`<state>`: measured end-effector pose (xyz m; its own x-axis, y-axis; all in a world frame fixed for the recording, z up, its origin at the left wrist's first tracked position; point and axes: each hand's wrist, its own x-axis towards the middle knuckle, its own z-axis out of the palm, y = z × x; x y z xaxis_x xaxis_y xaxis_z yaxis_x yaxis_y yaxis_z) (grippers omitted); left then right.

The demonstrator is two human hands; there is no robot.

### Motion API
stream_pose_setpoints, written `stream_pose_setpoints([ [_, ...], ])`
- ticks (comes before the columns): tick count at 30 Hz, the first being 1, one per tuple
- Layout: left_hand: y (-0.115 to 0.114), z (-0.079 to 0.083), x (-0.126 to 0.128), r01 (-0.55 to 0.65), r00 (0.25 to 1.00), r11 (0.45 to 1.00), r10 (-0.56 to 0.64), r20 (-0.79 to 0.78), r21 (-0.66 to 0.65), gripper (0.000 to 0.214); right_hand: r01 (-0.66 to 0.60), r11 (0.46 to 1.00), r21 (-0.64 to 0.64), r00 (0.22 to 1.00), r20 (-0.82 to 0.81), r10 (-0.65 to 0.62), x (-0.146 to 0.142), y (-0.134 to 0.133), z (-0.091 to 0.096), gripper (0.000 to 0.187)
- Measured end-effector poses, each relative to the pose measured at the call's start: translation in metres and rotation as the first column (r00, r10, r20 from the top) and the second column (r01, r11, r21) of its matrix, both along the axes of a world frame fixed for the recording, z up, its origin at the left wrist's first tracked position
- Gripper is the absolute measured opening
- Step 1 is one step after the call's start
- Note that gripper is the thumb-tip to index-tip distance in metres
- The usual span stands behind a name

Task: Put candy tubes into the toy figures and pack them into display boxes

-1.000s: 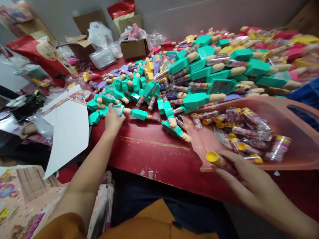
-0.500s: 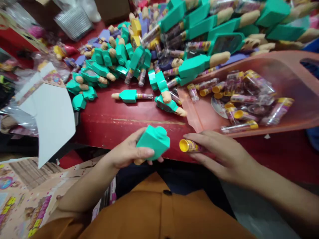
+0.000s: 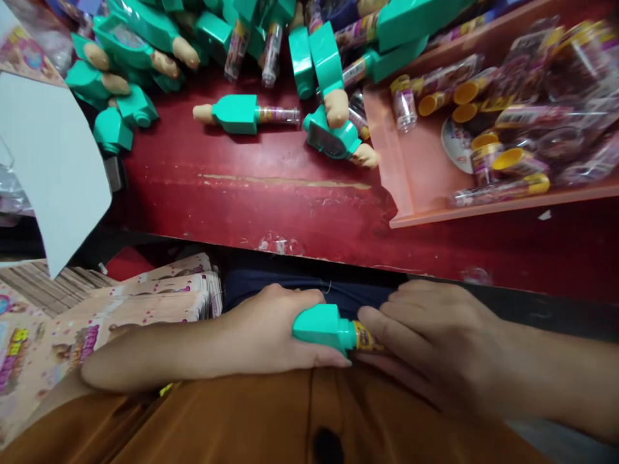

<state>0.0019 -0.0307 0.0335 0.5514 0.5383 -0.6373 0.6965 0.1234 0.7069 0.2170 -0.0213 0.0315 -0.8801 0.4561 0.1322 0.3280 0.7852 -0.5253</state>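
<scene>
Close to my body, my left hand [image 3: 275, 328] is wrapped round a teal plastic toy piece [image 3: 319, 325] with a narrower neck pointing right. Gripped in my right hand [image 3: 435, 341] is a small printed tube [image 3: 365, 336] with a yellow end. The tube's yellow end meets the neck of the teal piece, the two in line; how far one sits inside the other I cannot tell. Most of the tube is hidden by my right fingers. Beyond my hands, a teal piece with a tan end and a clear printed tube attached [image 3: 236, 115] lies on the red table [image 3: 251, 206].
An orange plastic tray [image 3: 401, 209] at the right holds several tubes with yellow ends. More teal pieces [image 3: 213, 35] are heaped at the back. White card [image 3: 62, 167] overhangs the table's left side, above stacks of printed cards [image 3: 159, 299].
Both hands have come down towards my body and together, bringing the tube's yellow end against the teal piece's neck. The view has tilted downward and moved closer to the table.
</scene>
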Motion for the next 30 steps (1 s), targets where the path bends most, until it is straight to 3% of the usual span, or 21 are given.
stream_pose_setpoints([
  [3,-0.009,-0.003,0.002,0.153,0.982,0.975,-0.133,-0.134,0.159,0.035,0.047,0.954,-0.296,0.997,0.076,-0.025,0.0,-0.011,-0.008,0.021],
  [4,-0.012,-0.004,0.002,0.209,0.971,0.955,-0.177,-0.163,0.209,0.035,0.085,0.897,-0.433,0.993,0.111,-0.04,0.0,-0.014,-0.011,0.023],
  [5,-0.013,-0.006,0.003,0.259,0.959,0.933,-0.216,-0.185,0.249,0.035,0.137,0.791,-0.596,0.987,0.15,-0.059,-0.002,-0.016,-0.015,0.025],
  [6,-0.014,-0.007,0.003,0.297,0.947,0.913,-0.246,-0.206,0.278,0.036,0.193,0.617,-0.763,0.979,0.191,-0.07,-0.003,-0.016,-0.019,0.029],
  [8,-0.014,-0.01,0.004,0.345,0.928,0.887,-0.273,-0.254,0.307,0.036,0.262,0.156,-0.952,0.964,0.252,-0.081,-0.007,-0.016,-0.028,0.039],
  [9,-0.013,-0.012,0.005,0.359,0.919,0.88,-0.276,-0.28,0.311,0.036,0.26,-0.027,-0.965,0.962,0.261,-0.079,-0.009,-0.014,-0.032,0.044],
  [10,-0.011,-0.013,0.005,0.369,0.912,0.876,-0.275,-0.305,0.312,0.037,0.25,-0.125,-0.96,0.963,0.261,-0.073,-0.01,-0.011,-0.036,0.046],
  [11,-0.007,-0.014,0.004,0.374,0.907,0.871,-0.271,-0.324,0.319,0.036,0.253,-0.121,-0.96,0.962,0.263,-0.071,-0.011,-0.008,-0.038,0.046],
  [12,-0.002,-0.016,0.002,0.374,0.907,0.862,-0.263,-0.329,0.343,0.034,0.269,-0.03,-0.963,0.96,0.27,-0.078,-0.011,-0.002,-0.038,0.044],
  [14,0.013,-0.02,-0.006,0.332,0.935,0.814,-0.219,-0.277,0.477,0.034,0.32,0.28,-0.905,0.947,0.298,-0.119,-0.01,0.013,-0.031,0.034],
  [15,0.023,-0.023,-0.013,0.275,0.96,0.761,-0.181,-0.215,0.587,0.042,0.345,0.423,-0.838,0.939,0.306,-0.159,-0.009,0.024,-0.025,0.03],
  [16,0.036,-0.026,-0.021,0.189,0.982,0.681,-0.127,-0.14,0.708,0.052,0.373,0.536,-0.758,0.928,0.298,-0.225,-0.008,0.037,-0.016,0.028],
  [17,0.051,-0.029,-0.031,0.085,0.996,0.576,-0.056,-0.065,0.813,0.062,0.41,0.612,-0.676,0.911,0.275,-0.306,-0.008,0.052,-0.007,0.029],
  [19,0.086,-0.036,-0.054,-0.084,0.989,0.34,0.141,0.038,0.937,0.071,0.506,0.668,-0.546,0.849,0.178,-0.497,-0.008,0.086,0.015,0.033],
  [20,0.105,-0.039,-0.064,-0.113,0.965,0.262,0.26,0.043,0.958,0.069,0.547,0.662,-0.513,0.8,0.087,-0.593,-0.009,0.104,0.026,0.033],
  [21,0.124,-0.042,-0.074,-0.114,0.927,0.217,0.375,0.025,0.969,0.069,0.564,0.641,-0.521,0.743,-0.019,-0.669,-0.01,0.121,0.037,0.032],
  [23,0.157,-0.047,-0.088,-0.079,0.843,0.224,0.535,-0.055,0.971,0.071,0.511,0.611,-0.605,0.624,-0.228,-0.748,-0.008,0.149,0.052,0.034],
  [25,0.183,-0.051,-0.096,-0.026,0.797,0.327,0.577,-0.178,0.945,0.072,0.522,0.624,-0.582,0.551,-0.329,-0.767,0.001,0.166,0.057,0.044],
  [26,0.191,-0.052,-0.1,0.001,0.794,0.394,0.558,-0.24,0.919,0.069,0.592,0.638,-0.492,0.568,-0.307,-0.764,0.009,0.169,0.055,0.047],
  [28,0.199,-0.052,-0.104,0.055,0.811,0.506,0.481,-0.334,0.861,0.061,0.712,0.681,-0.173,0.663,-0.156,-0.733,0.029,0.168,0.044,0.037],
  [30,0.196,-0.051,-0.107,0.064,0.821,0.558,0.442,-0.362,0.827,0.056,0.636,0.75,0.184,0.752,0.069,-0.655,0.051,0.164,0.028,0.018],
])
